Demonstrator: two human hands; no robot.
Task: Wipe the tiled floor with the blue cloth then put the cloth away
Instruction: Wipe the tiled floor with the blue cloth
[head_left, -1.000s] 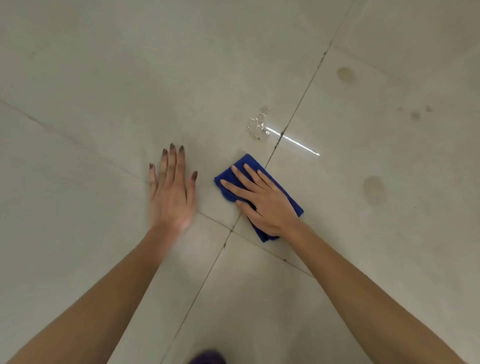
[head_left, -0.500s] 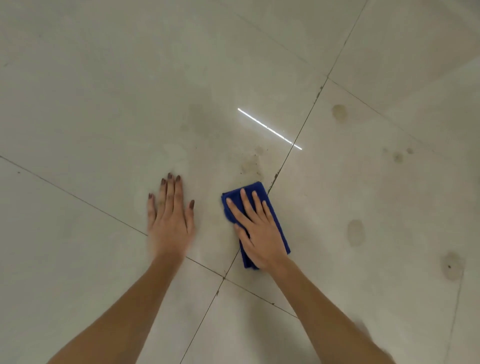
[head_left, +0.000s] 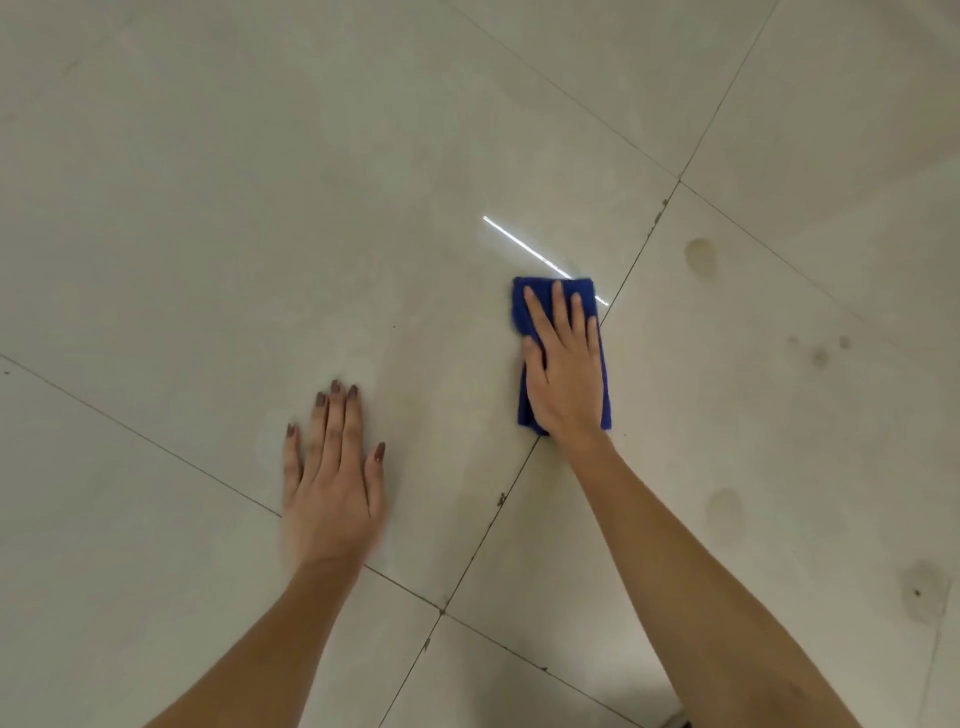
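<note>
Cloth (head_left: 521, 304) lies flat under right hand (head_left: 565, 376) on tiled floor (head_left: 260, 208).

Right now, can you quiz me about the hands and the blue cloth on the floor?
1. True or false: the left hand lies flat on the bare tiled floor, touching no cloth.
2. What does the right hand press on? A) a sponge B) the blue cloth C) a brush
3. Fill in: the brownish stains lie on the tiles to the ___ of the cloth.

Key: 1 true; 2 B; 3 right.
</note>
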